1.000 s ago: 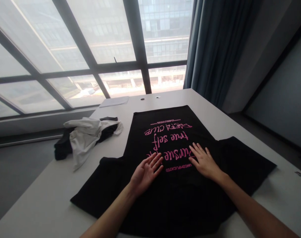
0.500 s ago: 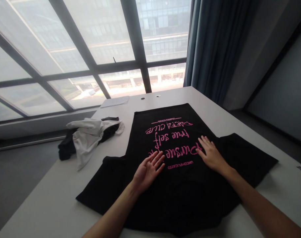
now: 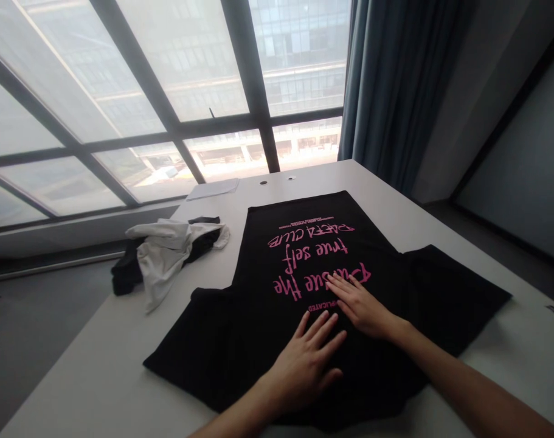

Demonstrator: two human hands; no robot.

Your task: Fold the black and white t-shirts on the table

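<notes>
A black T-shirt (image 3: 277,340) lies spread out on a white table (image 3: 89,371), its hem toward the window and its collar end toward me. Pink lettering (image 3: 311,249) on it reads upside down from where I am. My left hand (image 3: 306,356) rests palm down on the shirt near the collar end, fingers spread, holding nothing. Just ahead and to the right, my right hand (image 3: 361,304) lies flat over part of the lettering, fingers stretched out. Both sleeves extend outward to the sides.
Left of the shirt, a crumpled heap of white cloth (image 3: 160,249) and black cloth (image 3: 126,267) lies at the table's edge. Papers (image 3: 213,188) sit at the far end, near two cable holes. Beyond are a window (image 3: 194,61) and a blue curtain (image 3: 390,91).
My left hand has turned from palm up to palm down and moved right and nearer to me. My right hand has slid left and slightly nearer. The shirt has stayed in place.
</notes>
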